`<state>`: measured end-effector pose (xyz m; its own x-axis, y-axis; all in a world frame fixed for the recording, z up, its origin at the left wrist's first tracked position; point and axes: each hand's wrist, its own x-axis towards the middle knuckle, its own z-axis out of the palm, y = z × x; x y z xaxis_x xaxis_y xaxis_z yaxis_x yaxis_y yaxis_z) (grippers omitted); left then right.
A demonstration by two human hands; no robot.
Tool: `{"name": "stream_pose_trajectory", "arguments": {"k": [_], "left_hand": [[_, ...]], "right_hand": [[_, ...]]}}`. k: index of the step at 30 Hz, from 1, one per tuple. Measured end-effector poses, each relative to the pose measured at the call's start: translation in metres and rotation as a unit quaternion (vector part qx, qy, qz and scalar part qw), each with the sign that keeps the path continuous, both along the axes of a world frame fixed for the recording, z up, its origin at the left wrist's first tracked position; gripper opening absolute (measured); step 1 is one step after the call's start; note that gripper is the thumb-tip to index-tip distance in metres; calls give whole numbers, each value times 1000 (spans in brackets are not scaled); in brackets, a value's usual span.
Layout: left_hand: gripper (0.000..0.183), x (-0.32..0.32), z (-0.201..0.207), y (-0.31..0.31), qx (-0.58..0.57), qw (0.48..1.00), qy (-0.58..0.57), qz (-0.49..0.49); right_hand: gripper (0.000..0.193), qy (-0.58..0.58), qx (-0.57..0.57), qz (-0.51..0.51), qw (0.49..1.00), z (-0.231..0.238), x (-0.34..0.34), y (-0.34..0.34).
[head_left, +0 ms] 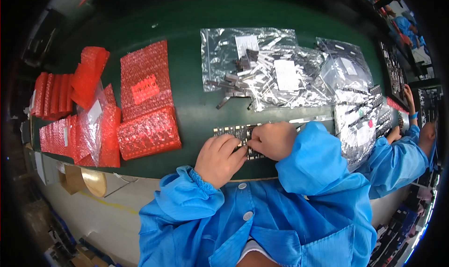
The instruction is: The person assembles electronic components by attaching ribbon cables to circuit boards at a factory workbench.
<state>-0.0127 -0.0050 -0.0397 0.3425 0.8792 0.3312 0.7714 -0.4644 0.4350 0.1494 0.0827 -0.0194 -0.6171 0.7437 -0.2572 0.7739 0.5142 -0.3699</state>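
Board (240,132) beneath both hands, twelve o'clock of jacket (276,213). Left hand (220,157): fingers bent, bunched; right hand (275,140): curled; whether either grips, cannot tell. Bag of metal strips (266,80), one o'clock. Risk, judged: uneven pressing skews board.

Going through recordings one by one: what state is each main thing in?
Dark rectangular circuit-board panel: lying flat, partly covered
Person's bare left hand: on the panel, fingers bent, grip unclear
Person's bare right hand: at the panel, fingers bent, grip unclear
Clear plastic bag of silvery metal strips: filled, seal unclear
Thick red bubble-wrap bundle nearest the hands: folded, inside hidden
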Motion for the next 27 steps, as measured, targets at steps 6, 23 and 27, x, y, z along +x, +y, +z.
{"name": "stream_pose_trajectory", "arguments": {"k": [6,23,27], "left_hand": [[30,3,-2,1,1,1000,-7,4],[34,-28,14,68,-211,937,-124,251],[22,-48,65,55,-360,849,-337,189]], "right_hand": [[18,29,-23,3,999,1,7,1],[51,136,210,20,968,0,19,40],[53,121,202,10,972,-14,27,48]]}}
